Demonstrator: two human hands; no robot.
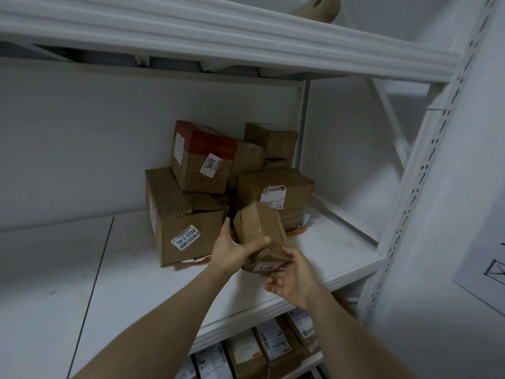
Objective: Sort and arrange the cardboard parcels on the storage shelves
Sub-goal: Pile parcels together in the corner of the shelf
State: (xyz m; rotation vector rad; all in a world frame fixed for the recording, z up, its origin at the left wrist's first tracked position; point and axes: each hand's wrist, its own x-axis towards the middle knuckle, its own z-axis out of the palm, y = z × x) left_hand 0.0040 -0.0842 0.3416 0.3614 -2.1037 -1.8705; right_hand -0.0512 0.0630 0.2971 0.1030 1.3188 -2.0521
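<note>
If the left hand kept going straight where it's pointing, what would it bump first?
Likely the big box labelled 56-3-3304. The left hand, gripping the small parcel, points up and back with its fingertips beside that box's corner. Depth is unclear, so it might slip into the gap beside it.

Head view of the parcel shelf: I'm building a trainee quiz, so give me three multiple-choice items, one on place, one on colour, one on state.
1. Where is the box labelled 3011?
A) on the pile, above the box labelled 56-3-3304
B) on the lower shelf
C) in the person's grasp

2. Its top band is:
A) blue
B) red
C) green

3. The small parcel is:
A) lying on the shelf
B) held by one hand only
C) held by both hands

Answers:
1 A: it leans tilted on that box.
2 B: a red strip crosses its top.
3 C: the left hand grips its side and the right hand holds its near end.
</note>
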